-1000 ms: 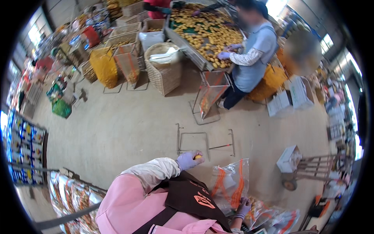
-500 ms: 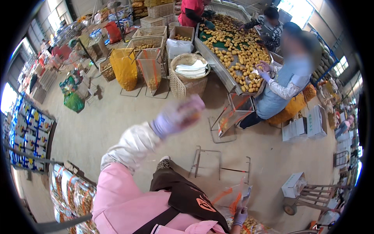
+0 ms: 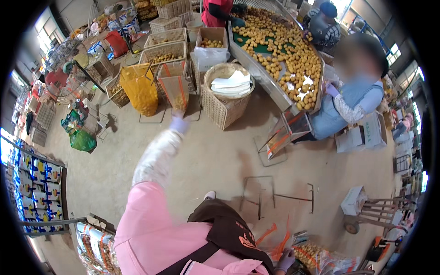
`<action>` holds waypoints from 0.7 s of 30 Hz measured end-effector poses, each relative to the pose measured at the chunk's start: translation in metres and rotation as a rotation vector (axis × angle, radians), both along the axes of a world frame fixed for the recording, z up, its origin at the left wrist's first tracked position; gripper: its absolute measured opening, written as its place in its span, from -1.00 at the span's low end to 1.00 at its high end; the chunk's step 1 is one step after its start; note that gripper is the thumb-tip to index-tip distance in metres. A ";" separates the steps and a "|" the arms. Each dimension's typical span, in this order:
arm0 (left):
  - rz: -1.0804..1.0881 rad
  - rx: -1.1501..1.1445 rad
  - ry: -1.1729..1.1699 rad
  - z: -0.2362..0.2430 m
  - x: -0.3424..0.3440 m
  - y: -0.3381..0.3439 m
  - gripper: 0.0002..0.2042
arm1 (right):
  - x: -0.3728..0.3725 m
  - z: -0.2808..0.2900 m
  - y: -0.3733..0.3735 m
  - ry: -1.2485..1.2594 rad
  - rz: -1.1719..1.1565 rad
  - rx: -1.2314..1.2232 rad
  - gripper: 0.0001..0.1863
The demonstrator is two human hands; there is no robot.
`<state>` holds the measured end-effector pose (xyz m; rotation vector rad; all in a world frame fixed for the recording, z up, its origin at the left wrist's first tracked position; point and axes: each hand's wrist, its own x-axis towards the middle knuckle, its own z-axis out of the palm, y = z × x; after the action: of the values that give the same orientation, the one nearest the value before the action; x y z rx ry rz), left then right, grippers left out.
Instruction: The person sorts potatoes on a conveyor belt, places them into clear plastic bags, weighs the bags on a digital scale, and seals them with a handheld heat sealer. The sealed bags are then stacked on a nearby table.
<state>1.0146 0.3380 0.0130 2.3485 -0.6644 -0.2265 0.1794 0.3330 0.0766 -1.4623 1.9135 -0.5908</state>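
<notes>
My left hand, in a lilac glove, is stretched forward, blurred, just below a standing clear bag with orange stripes that has some potatoes in its bottom; whether they touch, or the hand holds anything, I cannot tell. At the lower right, my right hand grips the edge of an empty-looking clear striped bag. Beside it lies a filled potato bag.
A potato sorting table has several workers around it. Baskets, a yellow mesh sack and a wicker bin stand before me. Metal stands lie on the floor; a hand cart is right.
My left hand, earlier holding a small yellow potato, has swung up, forward and then leftward toward the standing bag. The view has shifted with it. My right hand stays low at the bags.
</notes>
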 end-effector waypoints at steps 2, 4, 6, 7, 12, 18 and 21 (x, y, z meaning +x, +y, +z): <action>-0.275 0.309 -0.059 -0.033 -0.097 -0.017 -0.33 | 0.018 0.019 -0.005 -0.050 0.053 -0.141 -0.74; -0.526 0.168 0.128 -0.035 -0.191 -0.030 -0.36 | 0.032 0.035 -0.013 0.103 0.001 -0.241 -0.72; -0.768 0.060 0.373 -0.019 -0.262 -0.046 -0.39 | 0.042 0.050 -0.020 0.257 -0.024 -0.483 -0.67; -0.878 -0.001 0.528 -0.009 -0.292 -0.053 -0.40 | 0.045 0.061 -0.019 0.163 -0.178 -0.277 -0.68; -1.204 0.149 1.075 0.020 -0.387 -0.088 -0.38 | 0.067 0.114 0.006 0.364 -0.009 -0.789 -0.71; -1.176 -0.252 0.585 0.030 -0.459 -0.142 -0.18 | 0.078 0.143 0.027 0.481 0.040 -0.703 -0.72; -1.275 -0.315 0.080 0.048 -0.479 -0.177 -0.21 | 0.052 0.107 0.013 0.326 -0.058 -0.737 -0.78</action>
<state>0.5357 0.1613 0.0611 1.3148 -1.8997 -0.6851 0.2318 0.3459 0.1837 -2.0559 2.0962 -1.2428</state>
